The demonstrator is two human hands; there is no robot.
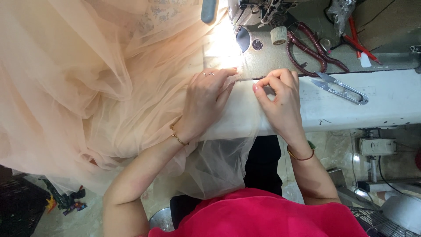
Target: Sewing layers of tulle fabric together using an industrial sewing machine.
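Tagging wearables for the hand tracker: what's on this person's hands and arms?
Both forearms are bare, no sleeves or gloves. The left hand has thin silver-coloured rings on two fingers and a fine gold chain bracelet at the wrist. The right hand has no visible rings; its wrist carries a thin dark-red bangle with a small green bead. Nails look pale pink.

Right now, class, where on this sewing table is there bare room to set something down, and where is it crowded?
Bare: white table right of the thread snips. Crowded: scissors behind, peach tulle under left hand; right hand pinches its edge.
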